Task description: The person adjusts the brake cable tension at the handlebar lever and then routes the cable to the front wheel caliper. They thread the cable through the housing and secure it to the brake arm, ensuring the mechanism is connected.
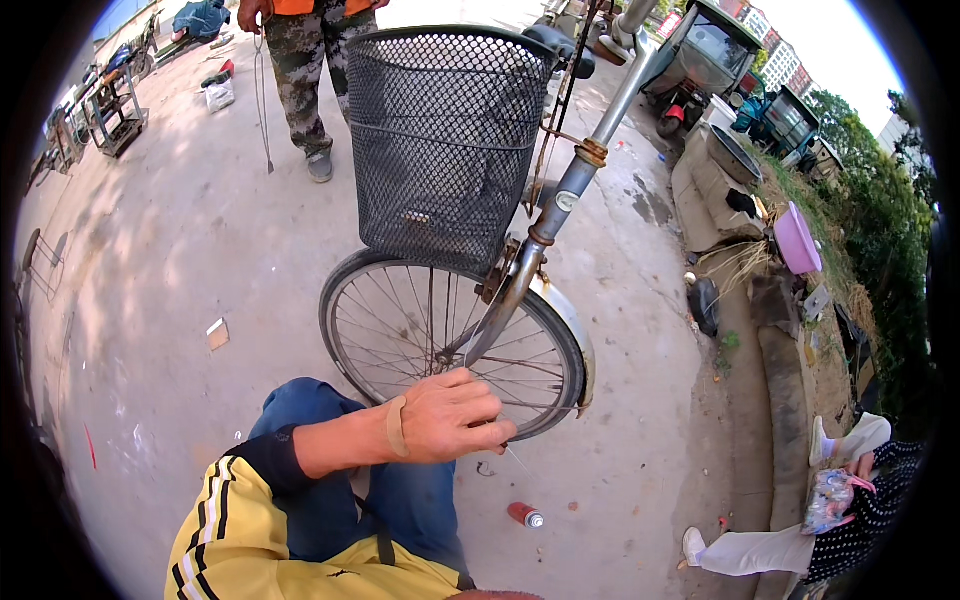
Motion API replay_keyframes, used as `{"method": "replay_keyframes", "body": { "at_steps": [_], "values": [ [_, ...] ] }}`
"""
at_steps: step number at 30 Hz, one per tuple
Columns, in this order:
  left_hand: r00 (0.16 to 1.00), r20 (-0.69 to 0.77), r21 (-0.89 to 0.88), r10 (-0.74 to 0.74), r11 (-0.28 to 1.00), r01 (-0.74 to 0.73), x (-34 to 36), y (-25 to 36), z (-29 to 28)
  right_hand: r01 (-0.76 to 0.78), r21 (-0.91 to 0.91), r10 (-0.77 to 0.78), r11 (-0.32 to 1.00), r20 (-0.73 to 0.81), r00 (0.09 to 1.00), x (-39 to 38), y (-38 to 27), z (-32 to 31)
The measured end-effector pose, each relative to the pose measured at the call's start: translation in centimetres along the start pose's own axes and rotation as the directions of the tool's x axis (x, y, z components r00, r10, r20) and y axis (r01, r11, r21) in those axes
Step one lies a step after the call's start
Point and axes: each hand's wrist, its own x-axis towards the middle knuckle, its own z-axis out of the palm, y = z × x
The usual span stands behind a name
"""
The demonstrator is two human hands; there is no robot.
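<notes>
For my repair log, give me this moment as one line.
left hand: at front wheel, pinching thin wire | right hand: out of view | basket above | small can on ground

A pink basin (pixel 797 240) sits near parked carts (pixel 705 60); a red can (pixel 524 514) lies on concrete

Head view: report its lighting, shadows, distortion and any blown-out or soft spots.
Head view: hard daylight, with dappled shade across the concrete ground; the sky at top right is blown out to white; fisheye bending curves the kerb and leaves a black rim around the picture; the left hand at the front wheel is sharp, while the thin spokes near the fingers blur.
</notes>
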Motion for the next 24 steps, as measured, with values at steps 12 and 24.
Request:
{"method": "replay_keyframes", "body": {
  "at_steps": [12, 24],
  "values": [
    [0.965, 0.052, -0.066, 0.259, 0.965, -0.255, 1.7, 3.3, 4.4, 0.629, 0.666, -0.781, 0.402, -0.11, 0.615, -12.7, -28.9, -5.7],
    [0.961, 0.037, 0.066, 0.273, 0.959, -0.275, 2.1, 0.0, 3.7, 0.168, 0.915, -0.893, 0.366, 0.295, 0.341, -23.8, -35.4, -1.6]
  ]
}}
